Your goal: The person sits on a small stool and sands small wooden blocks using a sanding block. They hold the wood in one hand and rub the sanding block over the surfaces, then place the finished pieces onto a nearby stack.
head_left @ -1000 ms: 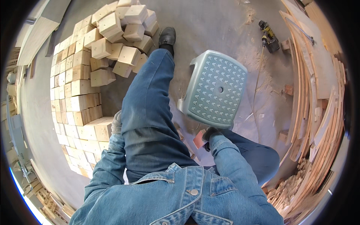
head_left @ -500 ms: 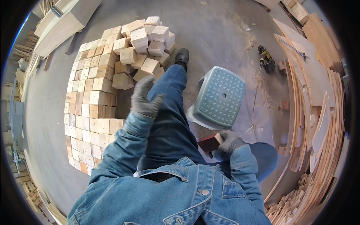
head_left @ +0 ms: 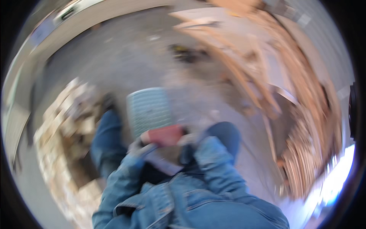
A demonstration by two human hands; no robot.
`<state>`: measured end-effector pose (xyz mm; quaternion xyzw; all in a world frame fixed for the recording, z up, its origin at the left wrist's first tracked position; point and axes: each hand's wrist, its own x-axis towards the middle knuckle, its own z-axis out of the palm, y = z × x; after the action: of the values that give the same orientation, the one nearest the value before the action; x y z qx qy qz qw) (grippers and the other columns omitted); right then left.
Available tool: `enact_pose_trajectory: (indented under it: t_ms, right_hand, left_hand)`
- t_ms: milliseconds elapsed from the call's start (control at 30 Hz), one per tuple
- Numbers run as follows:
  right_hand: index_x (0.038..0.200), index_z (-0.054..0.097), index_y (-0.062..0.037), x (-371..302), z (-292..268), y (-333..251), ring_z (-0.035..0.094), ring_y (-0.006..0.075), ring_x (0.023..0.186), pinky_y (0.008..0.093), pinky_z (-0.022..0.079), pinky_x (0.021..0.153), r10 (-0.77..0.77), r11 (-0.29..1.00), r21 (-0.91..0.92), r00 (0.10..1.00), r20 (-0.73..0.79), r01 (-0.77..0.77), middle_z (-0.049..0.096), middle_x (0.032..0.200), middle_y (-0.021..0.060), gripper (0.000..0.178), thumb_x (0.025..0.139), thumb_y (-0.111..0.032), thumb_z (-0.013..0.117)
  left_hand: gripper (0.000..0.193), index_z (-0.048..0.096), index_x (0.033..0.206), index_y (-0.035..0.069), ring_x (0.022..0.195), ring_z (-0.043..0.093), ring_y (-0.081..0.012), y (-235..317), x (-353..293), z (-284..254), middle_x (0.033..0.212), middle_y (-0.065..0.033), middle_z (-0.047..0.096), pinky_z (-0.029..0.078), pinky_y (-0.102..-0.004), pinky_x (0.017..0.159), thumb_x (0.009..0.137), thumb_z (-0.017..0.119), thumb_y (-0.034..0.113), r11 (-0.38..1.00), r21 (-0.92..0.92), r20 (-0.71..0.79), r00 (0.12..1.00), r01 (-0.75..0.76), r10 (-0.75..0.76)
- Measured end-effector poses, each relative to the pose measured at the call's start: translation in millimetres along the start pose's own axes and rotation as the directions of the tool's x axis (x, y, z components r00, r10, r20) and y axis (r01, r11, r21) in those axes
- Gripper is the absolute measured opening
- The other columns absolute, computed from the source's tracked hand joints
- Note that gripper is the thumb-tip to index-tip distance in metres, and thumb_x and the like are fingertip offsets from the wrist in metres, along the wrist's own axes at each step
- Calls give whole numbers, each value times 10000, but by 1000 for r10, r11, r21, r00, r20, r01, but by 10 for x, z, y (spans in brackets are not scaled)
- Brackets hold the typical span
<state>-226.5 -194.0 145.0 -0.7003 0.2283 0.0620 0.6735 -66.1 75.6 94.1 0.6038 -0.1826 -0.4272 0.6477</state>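
Between my two gloved hands, in front of my body, is a reddish block [head_left: 164,136] with a pale end. My left hand [head_left: 139,146], in a grey glove, is closed at its left end. At its right end is my right hand [head_left: 187,142], also gloved and closed on the block. Motion smears the fingers of both. Just beyond the block stands a pale green plastic step stool [head_left: 149,107], partly covered by it.
Pale wooden blocks [head_left: 53,149] lie stacked and heaped by my left leg. A yellow-and-black power tool [head_left: 185,53] rests on the concrete floor [head_left: 126,57] beyond the stool. Long boards and sheets of wood [head_left: 244,53] are piled on the right.
My view has swung to the right and blurred. My left hand has come from beside the wooden blocks to the reddish block, which has moved up in front of the stool in my right hand.
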Motion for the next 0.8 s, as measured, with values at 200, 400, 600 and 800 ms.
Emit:
enact_pose_trajectory:
  t_ms: [200,400,600,800]
  right_hand:
    - [1364,669,-22,170,18,122,734,230,939,383,607,818,52,966,-255,998,30,-43,756,1062,107,767,629,-80,878]
    - [1448,617,-22,-15,164,152,718,401,1122,464,582,979,-35,935,-344,940,-340,-90,736,1211,216,785,702,-185,799]
    - [1595,467,-94,-259,223,-257,481,430,1451,568,364,1209,-162,807,-588,934,-318,-61,463,1614,202,910,755,-218,796]
    - [1647,408,-167,-245,493,-191,306,433,1576,628,183,1294,-241,585,-802,970,-34,118,349,1711,151,979,786,-369,829]
  left_hand:
    - [601,591,1469,26,1144,721,-282,-506,81,-184,1306,-120,718,606,-443,979,905,796,66,959,-262,21,993,-105,114]
    - [533,626,1423,65,1076,723,-254,-343,31,-158,1272,-110,727,611,-400,902,913,780,53,989,-143,-63,998,-27,19]
    - [523,634,1387,9,1027,722,-241,-282,37,-74,1235,-110,738,590,-363,907,899,814,63,990,-128,-122,992,-53,37]
    - [479,639,1377,5,1012,720,-221,-465,104,-206,1209,-104,741,580,-351,931,933,806,76,998,-60,-112,994,-16,9]
